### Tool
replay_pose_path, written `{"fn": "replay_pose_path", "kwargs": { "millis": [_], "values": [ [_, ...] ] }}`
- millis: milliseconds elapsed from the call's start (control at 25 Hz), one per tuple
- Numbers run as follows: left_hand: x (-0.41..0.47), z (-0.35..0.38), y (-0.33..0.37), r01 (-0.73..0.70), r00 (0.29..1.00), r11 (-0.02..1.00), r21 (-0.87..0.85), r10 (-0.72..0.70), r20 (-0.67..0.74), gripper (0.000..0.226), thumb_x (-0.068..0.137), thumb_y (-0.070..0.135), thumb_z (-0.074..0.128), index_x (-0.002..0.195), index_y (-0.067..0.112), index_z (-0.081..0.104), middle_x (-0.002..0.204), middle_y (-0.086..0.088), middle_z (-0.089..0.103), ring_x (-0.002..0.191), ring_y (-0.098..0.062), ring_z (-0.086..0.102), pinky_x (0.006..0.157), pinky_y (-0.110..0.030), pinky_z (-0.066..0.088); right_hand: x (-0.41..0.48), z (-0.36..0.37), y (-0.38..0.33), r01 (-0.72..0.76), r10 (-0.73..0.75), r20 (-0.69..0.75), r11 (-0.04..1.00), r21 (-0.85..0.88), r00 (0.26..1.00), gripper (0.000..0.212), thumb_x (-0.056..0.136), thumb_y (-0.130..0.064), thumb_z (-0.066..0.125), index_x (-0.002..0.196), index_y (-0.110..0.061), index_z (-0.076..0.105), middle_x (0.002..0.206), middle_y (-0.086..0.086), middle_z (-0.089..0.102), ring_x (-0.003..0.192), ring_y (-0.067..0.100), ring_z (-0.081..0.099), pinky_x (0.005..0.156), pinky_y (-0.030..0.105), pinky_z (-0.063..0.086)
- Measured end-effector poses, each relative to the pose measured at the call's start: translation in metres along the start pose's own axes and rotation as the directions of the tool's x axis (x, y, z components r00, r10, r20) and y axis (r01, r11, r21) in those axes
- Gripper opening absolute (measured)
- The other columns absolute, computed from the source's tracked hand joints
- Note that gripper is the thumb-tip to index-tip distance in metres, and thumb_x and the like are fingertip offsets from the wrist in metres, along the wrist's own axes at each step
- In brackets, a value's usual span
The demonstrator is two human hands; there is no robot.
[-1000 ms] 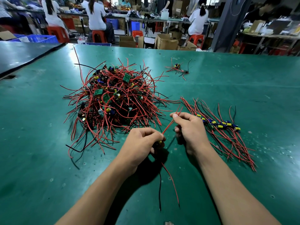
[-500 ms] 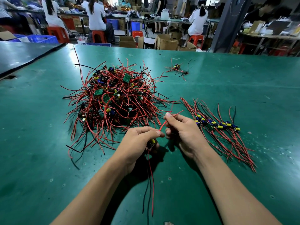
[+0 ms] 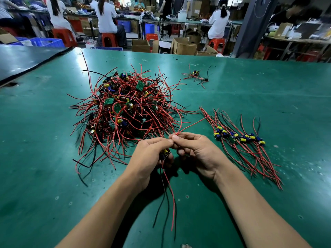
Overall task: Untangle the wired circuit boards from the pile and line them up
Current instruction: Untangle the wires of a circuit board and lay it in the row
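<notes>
Between my hands: small green circuit board with yellow capacitor (image 3: 166, 152), just in front of the tangled pile of red-and-black wired boards (image 3: 125, 111).
Left hand (image 3: 152, 154): fingers curled round the board, I judge to steady it; its tails hang toward me.
Right hand (image 3: 197, 151): thumb and forefinger pinch its long red lead (image 3: 192, 124), apparently to draw it clear.
Finished row (image 3: 240, 137): boards side by side to my right, on the green table (image 3: 53, 185).
</notes>
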State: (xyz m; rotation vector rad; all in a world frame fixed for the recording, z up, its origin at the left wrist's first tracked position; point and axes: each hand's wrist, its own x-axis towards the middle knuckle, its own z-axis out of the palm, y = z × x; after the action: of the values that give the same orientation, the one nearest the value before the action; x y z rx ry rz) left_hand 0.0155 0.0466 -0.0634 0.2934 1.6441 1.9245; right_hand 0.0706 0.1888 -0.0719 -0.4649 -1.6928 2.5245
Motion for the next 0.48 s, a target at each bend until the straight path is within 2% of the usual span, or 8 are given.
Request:
{"fn": "replay_pose_path", "kwargs": {
  "millis": [80, 200, 280, 360, 480],
  "values": [
    [0.0, -0.001, 0.0, -0.001, 1.0, 1.0, -0.005, 0.001, 0.016, 0.015, 0.091, 0.007, 0.06, 0.088, -0.003, 0.071, 0.072, -0.01, 0.058, 0.051, -0.012, 0.053, 0.043, -0.018, 0.04, 0.001, 0.001, 0.001, -0.002, 0.003, -0.012, 0.999, 0.038, 1.0, 0.009, 0.069, -0.019, 0.082, 0.075, -0.015, 0.076, 0.072, 0.003, 0.068, 0.049, 0.003, 0.051, 0.044, 0.013, 0.041],
    [-0.001, -0.001, 0.001, -0.017, 0.999, 1.0, 0.005, 0.017, 0.042, 0.013, 0.091, 0.007, 0.06, 0.084, 0.002, 0.07, 0.071, -0.01, 0.059, 0.052, -0.013, 0.053, 0.045, -0.019, 0.041, 0.001, 0.005, 0.004, 0.004, 0.0, -0.054, 0.997, 0.074, 0.999, 0.016, 0.071, -0.018, 0.081, 0.083, -0.013, 0.073, 0.07, 0.002, 0.066, 0.047, 0.003, 0.049, 0.044, 0.013, 0.04],
    [-0.001, 0.0, 0.0, -0.046, 0.998, 0.998, 0.049, 0.044, 0.038, 0.014, 0.092, 0.008, 0.06, 0.081, 0.002, 0.068, 0.068, -0.011, 0.056, 0.054, -0.017, 0.052, 0.049, -0.022, 0.043, 0.002, 0.008, 0.005, 0.026, -0.017, -0.127, 0.997, 0.066, 0.992, 0.021, 0.07, -0.019, 0.082, 0.086, -0.012, 0.07, 0.067, 0.002, 0.063, 0.044, 0.004, 0.047, 0.041, 0.014, 0.038],
    [-0.002, 0.002, -0.002, -0.097, 0.995, 0.986, 0.137, 0.094, 0.028, 0.019, 0.092, 0.011, 0.062, 0.078, -0.002, 0.065, 0.065, -0.014, 0.053, 0.06, -0.024, 0.05, 0.058, -0.032, 0.042, 0.006, 0.007, 0.005, 0.056, -0.045, -0.223, 0.997, 0.044, 0.974, 0.017, 0.075, -0.018, 0.082, 0.082, -0.015, 0.067, 0.061, 0.002, 0.056, 0.04, 0.005, 0.045, 0.037, 0.015, 0.033],
    [-0.003, 0.004, -0.003, -0.129, 0.992, 0.97, 0.204, 0.126, 0.027, 0.021, 0.092, 0.013, 0.063, 0.076, -0.001, 0.065, 0.062, -0.013, 0.054, 0.063, -0.024, 0.048, 0.065, -0.037, 0.038, 0.011, 0.003, 0.004, 0.084, -0.086, -0.341, 0.996, -0.02, 0.936, 0.018, 0.082, -0.019, 0.08, 0.071, -0.02, 0.066, 0.052, 0.0, 0.047, 0.039, 0.009, 0.04, 0.042, 0.015, 0.022]
  ]
}}
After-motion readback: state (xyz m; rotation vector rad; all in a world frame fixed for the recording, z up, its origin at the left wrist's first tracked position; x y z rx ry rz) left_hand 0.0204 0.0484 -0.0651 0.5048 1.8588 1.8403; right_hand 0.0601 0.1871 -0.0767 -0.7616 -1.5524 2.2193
